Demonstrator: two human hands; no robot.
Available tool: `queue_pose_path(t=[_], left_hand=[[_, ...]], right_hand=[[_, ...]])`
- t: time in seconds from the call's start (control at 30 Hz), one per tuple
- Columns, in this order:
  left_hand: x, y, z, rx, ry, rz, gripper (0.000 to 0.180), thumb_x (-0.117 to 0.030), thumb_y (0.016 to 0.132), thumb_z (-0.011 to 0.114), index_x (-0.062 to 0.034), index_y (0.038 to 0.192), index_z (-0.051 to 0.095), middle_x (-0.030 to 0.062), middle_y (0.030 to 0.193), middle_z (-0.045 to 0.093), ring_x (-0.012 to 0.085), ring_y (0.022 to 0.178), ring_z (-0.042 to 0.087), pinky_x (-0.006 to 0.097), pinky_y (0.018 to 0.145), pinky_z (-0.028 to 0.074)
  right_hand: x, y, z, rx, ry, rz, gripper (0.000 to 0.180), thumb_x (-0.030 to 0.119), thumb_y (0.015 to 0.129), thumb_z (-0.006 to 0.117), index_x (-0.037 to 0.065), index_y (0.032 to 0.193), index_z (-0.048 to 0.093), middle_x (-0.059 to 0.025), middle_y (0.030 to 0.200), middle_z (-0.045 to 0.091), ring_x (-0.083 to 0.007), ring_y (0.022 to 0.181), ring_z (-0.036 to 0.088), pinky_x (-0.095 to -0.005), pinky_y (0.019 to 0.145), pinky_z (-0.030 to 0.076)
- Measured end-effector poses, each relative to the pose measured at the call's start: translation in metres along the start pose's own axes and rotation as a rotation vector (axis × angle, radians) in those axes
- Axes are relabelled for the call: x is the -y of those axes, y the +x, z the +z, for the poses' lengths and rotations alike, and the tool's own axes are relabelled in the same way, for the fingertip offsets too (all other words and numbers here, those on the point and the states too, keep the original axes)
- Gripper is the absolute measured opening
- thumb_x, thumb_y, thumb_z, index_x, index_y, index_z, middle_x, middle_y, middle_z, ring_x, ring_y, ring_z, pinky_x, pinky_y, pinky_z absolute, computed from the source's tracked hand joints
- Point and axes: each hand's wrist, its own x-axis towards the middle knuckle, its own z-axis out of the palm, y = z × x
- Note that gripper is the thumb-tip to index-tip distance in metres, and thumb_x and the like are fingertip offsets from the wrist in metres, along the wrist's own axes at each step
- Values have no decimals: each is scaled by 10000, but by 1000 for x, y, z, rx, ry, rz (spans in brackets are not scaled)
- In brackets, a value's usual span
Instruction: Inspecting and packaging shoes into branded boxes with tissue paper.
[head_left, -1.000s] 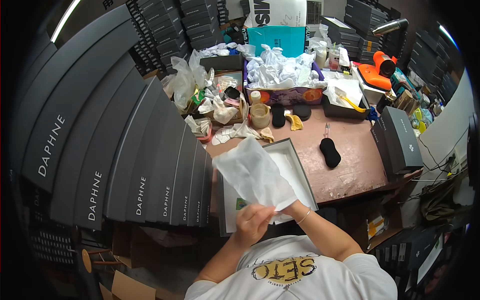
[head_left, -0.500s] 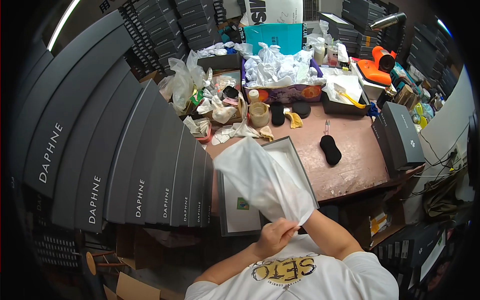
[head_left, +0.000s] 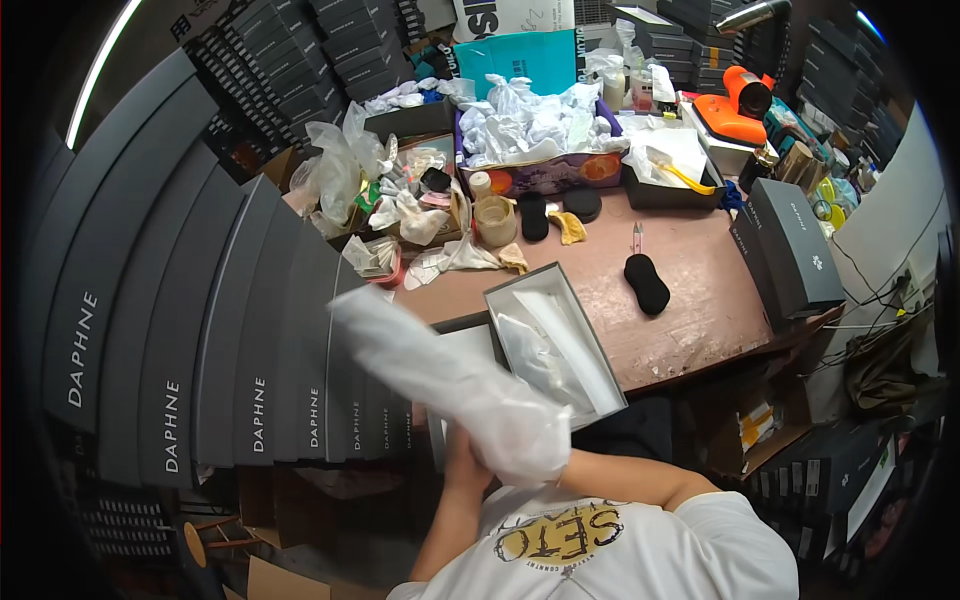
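Note:
A thin, whitish translucent bag [head_left: 440, 375] is stretched out in front of my chest, its far end smeared by motion. My right forearm [head_left: 625, 478] runs into the bag's near end, so the hand is inside and its fingers cannot be made out. Against the bag's near left side is my left hand [head_left: 463, 452], its fingers hidden behind the material. Just beyond the bag, an open grey shoebox [head_left: 597, 350] with a white inside holds something in translucent wrapping [head_left: 535, 350]. A second grey-edged tray or lid [head_left: 470, 343] is partly covered by the bag.
Tall dark grey shoeboxes [head_left: 220, 330] line the left. A black insole-shaped pad [head_left: 647, 285] and pointed tweezers [head_left: 637, 238] lie on the pinkish table [head_left: 690, 330]. Behind are a jar [head_left: 495, 222], a carton of crumpled paper [head_left: 540, 175] and an orange device [head_left: 735, 115]. Grey boxes [head_left: 790, 250] stand right.
The bag has swung left and nearer, and my right arm has gone deeper into it. My left hand has left the bag's mouth for its left side. The shoebox with the wrapped thing is now exposed.

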Motion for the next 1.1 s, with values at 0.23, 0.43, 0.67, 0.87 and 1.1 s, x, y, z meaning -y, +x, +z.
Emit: queue_pose_path(t=[0.23, 0.43, 0.67, 0.87, 1.1], left_hand=[[-76, 21, -49, 85, 1062, 528, 613, -143, 827, 643, -32, 1384, 412, 136, 1115, 595, 265, 1046, 600, 362, 912, 477], [-64, 73, 88, 268, 646, 441, 813, 44, 764, 655, -107, 1466, 275, 122, 1118, 593, 183, 998, 618, 268, 819, 512], [63, 216, 77, 49, -55, -49, 524, 57, 842, 412, -20, 1358, 368, 120, 1163, 561, 199, 981, 614, 341, 820, 521], [53, 148, 40, -8, 134, -11, 538, 41, 851, 392, -6, 1383, 329, 148, 1292, 485, 234, 1196, 490, 370, 989, 421], [41, 128, 40, 272, 1115, 496, 735, -17, 782, 552, 22, 1448, 242, 226, 1412, 396, 338, 1343, 362, 421, 1098, 306]], right_hand=[[-36, -98, -62, 180, 1493, 983, 626, 336, 956, 509, 86, 1477, 268, -170, 1419, 403, -349, 1300, 428, -514, 980, 452], [39, -40, -131, 172, -62, 312, 821, 244, 742, 796, 50, 1416, 371, -243, 1453, 324, -397, 1306, 397, -425, 1007, 413], [-69, -19, -78, 21, -668, 217, 670, 141, 738, 719, 76, 1348, 452, -248, 1336, 455, -423, 1120, 492, -479, 933, 425], [-101, 3, -59, 254, -681, 312, 357, 79, 784, 562, 54, 1139, 593, -237, 1273, 512, -358, 933, 591, -451, 783, 499], [-87, 31, -107, 255, -990, 234, 305, 53, 769, 574, 59, 1071, 618, -226, 1252, 521, -332, 909, 589, -392, 769, 484]])
